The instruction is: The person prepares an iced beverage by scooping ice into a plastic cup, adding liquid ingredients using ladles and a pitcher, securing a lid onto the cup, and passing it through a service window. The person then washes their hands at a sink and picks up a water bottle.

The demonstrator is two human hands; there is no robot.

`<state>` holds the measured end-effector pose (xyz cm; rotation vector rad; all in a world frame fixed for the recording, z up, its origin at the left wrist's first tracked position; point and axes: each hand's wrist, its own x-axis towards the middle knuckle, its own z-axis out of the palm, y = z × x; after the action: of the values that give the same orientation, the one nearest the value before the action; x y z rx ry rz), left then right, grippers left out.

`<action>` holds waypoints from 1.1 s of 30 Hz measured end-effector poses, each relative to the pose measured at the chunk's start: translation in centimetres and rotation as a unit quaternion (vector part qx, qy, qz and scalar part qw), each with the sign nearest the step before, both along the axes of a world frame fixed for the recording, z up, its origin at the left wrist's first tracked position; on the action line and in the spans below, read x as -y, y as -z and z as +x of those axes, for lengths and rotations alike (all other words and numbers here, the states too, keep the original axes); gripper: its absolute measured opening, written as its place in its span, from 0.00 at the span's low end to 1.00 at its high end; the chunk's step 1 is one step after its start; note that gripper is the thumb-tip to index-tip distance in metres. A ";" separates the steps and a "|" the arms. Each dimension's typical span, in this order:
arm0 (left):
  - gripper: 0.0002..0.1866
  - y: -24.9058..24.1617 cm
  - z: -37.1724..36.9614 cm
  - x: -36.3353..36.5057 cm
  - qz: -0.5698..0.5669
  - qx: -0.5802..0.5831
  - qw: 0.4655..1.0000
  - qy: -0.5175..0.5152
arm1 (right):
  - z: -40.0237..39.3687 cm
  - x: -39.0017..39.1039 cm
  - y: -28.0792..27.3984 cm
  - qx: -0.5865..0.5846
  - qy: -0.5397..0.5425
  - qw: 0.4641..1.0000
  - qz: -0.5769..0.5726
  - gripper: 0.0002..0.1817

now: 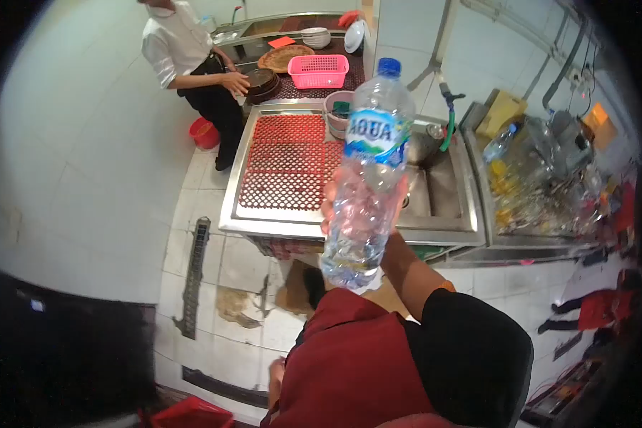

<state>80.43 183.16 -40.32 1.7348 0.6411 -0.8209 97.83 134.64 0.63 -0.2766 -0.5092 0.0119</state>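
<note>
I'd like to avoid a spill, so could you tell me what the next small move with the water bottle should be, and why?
Probably lower the water bottle first: the right hand holds it raised by its middle, blue cap on, well above the red mat.

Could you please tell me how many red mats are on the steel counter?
2: both red mats lie on the counter, one nearer, one farther. More may be hidden.

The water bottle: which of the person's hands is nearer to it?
Right. The right hand grips the water bottle from behind, fingers wrapped around it. The left hand hangs low beside the red apron, far below the bottle.
</note>
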 end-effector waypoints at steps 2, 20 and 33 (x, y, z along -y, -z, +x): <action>0.19 1.2 2.5 -0.7 0.050 0.034 0.989 0.137 | 3.1 1.3 0.9 0.059 0.024 0.998 0.028 0.54; 0.17 -0.3 37.8 -9.7 0.061 0.202 0.808 0.550 | 3.1 -2.0 -1.9 -0.108 0.434 0.888 0.108 0.47; 0.18 -2.0 47.4 -11.4 0.032 0.068 0.826 0.559 | -10.0 -18.6 -1.1 -0.116 0.677 0.727 0.005 0.49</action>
<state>127.81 194.53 -38.29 2.1628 -0.5729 -1.4299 87.80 153.29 1.68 -0.5797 0.0457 -1.3866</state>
